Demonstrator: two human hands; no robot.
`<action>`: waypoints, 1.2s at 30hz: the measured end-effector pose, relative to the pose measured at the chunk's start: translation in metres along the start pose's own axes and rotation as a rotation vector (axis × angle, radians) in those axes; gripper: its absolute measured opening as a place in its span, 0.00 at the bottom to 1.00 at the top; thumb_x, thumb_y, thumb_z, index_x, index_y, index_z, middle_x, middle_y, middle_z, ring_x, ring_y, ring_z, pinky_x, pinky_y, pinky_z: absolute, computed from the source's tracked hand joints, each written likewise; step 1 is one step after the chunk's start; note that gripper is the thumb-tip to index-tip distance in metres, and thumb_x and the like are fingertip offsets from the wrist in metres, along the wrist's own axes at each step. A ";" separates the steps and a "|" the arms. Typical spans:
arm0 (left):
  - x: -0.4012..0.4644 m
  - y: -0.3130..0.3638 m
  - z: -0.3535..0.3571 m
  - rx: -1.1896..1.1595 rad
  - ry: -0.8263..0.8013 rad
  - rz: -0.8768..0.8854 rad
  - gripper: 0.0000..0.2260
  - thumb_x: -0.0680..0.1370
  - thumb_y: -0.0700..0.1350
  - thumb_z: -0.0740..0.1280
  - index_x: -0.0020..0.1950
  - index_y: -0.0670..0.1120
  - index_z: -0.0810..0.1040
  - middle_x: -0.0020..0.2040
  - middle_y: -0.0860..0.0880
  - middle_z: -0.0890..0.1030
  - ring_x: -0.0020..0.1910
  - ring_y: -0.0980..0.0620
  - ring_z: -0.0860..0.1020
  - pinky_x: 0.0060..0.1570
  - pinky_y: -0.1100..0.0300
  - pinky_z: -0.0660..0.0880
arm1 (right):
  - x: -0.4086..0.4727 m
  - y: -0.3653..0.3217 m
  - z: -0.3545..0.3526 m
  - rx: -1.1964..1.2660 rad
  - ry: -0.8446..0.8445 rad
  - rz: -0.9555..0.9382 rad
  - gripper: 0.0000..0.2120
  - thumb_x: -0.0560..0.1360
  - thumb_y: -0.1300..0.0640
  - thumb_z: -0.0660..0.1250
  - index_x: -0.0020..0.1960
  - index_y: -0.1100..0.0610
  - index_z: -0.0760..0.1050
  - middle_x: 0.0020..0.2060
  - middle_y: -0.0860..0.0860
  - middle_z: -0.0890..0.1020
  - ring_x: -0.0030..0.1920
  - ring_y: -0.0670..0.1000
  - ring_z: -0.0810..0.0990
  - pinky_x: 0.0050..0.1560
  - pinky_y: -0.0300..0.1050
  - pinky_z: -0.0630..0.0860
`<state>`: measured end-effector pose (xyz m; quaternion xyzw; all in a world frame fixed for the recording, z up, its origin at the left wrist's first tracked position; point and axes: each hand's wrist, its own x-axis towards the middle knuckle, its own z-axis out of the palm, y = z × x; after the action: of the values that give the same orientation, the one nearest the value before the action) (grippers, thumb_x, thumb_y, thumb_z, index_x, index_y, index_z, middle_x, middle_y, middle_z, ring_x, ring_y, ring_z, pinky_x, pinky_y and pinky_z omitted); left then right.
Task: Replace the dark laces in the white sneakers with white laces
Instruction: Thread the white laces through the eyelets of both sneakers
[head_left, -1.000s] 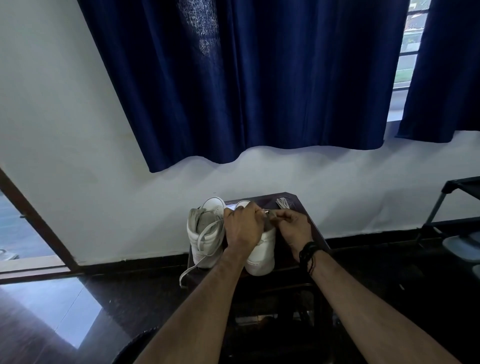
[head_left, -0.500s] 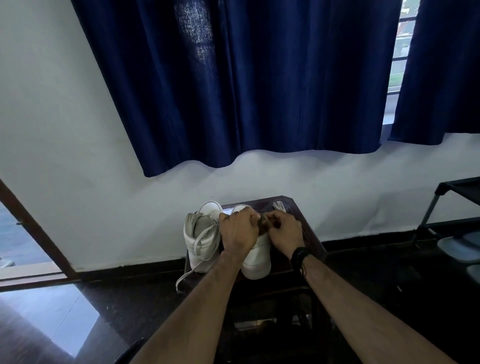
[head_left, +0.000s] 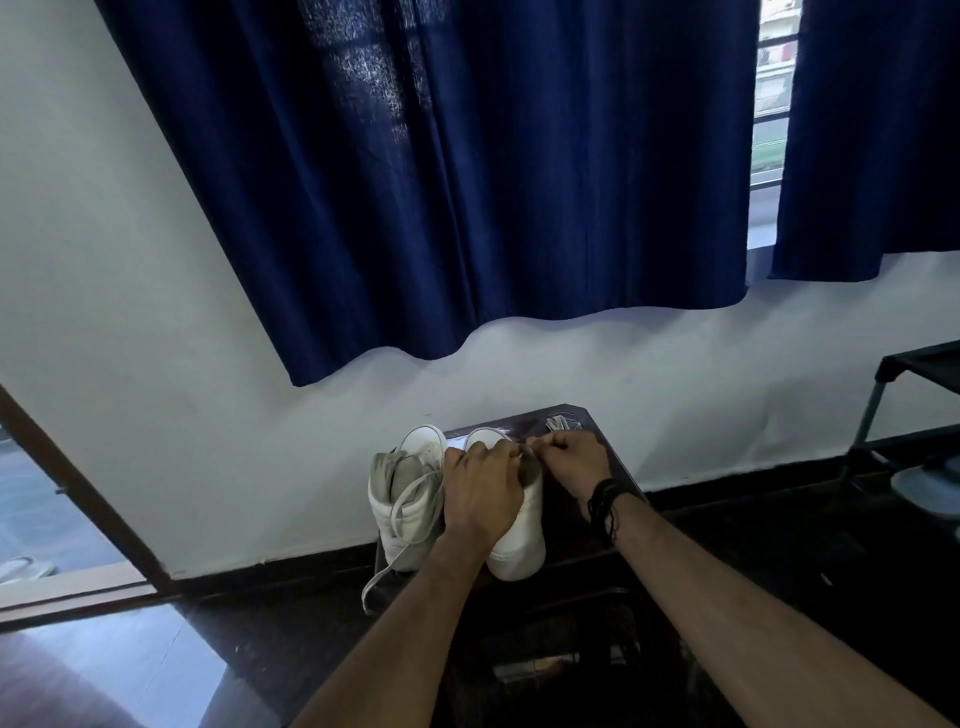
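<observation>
Pair of smooth white leather sneakers (head_left: 514, 540) side by side on a dark glossy wooden table (head_left: 610, 462), left hand (head_left: 480, 493) curled over the right shoe's top, right hand (head_left: 574, 460) fisted beside it (what it pinches is hidden), flat white lace (head_left: 400, 514) trailing off the left shoe, heavy navy curtain (head_left: 441, 171) behind.

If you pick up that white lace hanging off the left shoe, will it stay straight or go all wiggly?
Probably wiggly. The white lace already curves over the left sneaker and droops past the table edge, so it looks floppy. It is thin, so likely very light, and might slide free if tugged.
</observation>
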<state>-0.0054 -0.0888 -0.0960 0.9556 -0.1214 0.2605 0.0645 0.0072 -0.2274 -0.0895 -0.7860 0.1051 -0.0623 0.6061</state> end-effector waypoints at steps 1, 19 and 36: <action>0.000 -0.001 0.000 -0.008 -0.018 0.004 0.15 0.76 0.49 0.52 0.51 0.53 0.78 0.42 0.52 0.82 0.48 0.50 0.78 0.49 0.53 0.64 | -0.001 -0.001 0.000 -0.039 0.008 -0.012 0.08 0.72 0.51 0.71 0.41 0.54 0.85 0.41 0.49 0.86 0.48 0.49 0.83 0.54 0.46 0.79; 0.016 0.016 -0.027 -0.380 -0.114 -0.283 0.17 0.75 0.41 0.63 0.61 0.46 0.61 0.45 0.44 0.81 0.47 0.39 0.79 0.43 0.51 0.73 | -0.017 0.009 0.012 -0.107 0.055 -0.300 0.07 0.74 0.60 0.70 0.50 0.55 0.85 0.42 0.50 0.86 0.43 0.46 0.83 0.47 0.34 0.74; 0.017 0.009 -0.009 -0.250 -0.029 -0.174 0.17 0.78 0.46 0.61 0.65 0.51 0.62 0.45 0.45 0.84 0.48 0.40 0.80 0.45 0.50 0.72 | 0.004 0.021 -0.004 0.251 -0.126 -0.119 0.06 0.76 0.57 0.69 0.44 0.53 0.86 0.42 0.46 0.87 0.46 0.43 0.82 0.54 0.41 0.78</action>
<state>0.0016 -0.0985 -0.0789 0.9507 -0.0706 0.2231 0.2034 0.0078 -0.2373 -0.1093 -0.7112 0.0117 -0.0613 0.7002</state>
